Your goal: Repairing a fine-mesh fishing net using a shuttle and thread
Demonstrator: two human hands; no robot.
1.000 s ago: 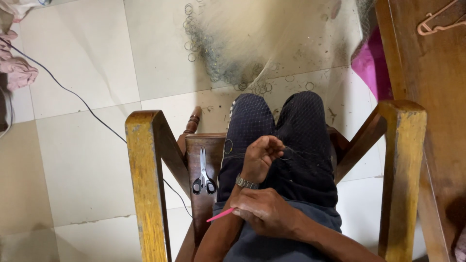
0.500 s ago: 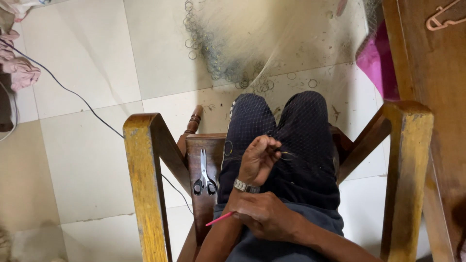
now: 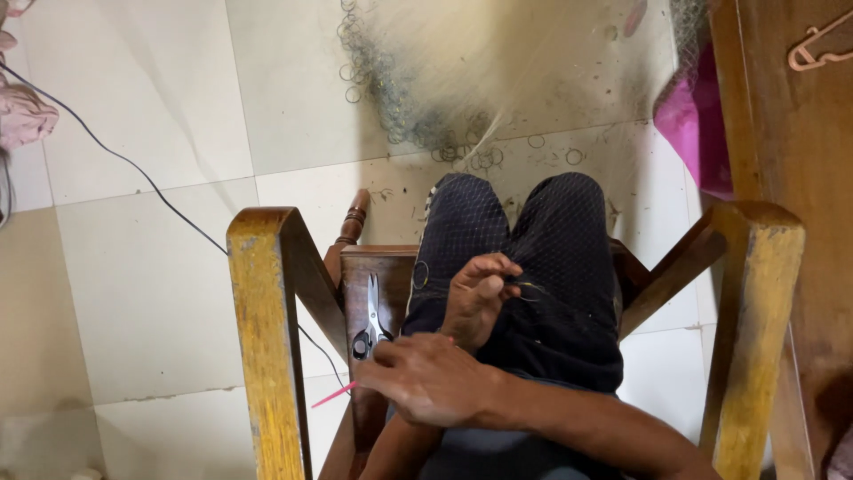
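My trousers [image 3: 533, 293] are dark navy with a fine pale grid. The chair [image 3: 267, 338] under me is brown wood, its armrest tops worn to yellow ochre. On the chair's seat edge lie silvery scissors [image 3: 371, 318] with black handles. A thin pink stick [image 3: 333, 396] shows beside the chair arm. Beyond the chair, floor tiles [image 3: 151, 267] are cream-white, crossed by a black cable [image 3: 133, 169]; magenta cloth [image 3: 689, 124] lies off to the chair's right.

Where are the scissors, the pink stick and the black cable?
scissors [image 3: 371, 322], head view, at the pivot.
pink stick [image 3: 333, 396], head view, on its free end.
black cable [image 3: 133, 166], head view, mid-run across the floor tiles.
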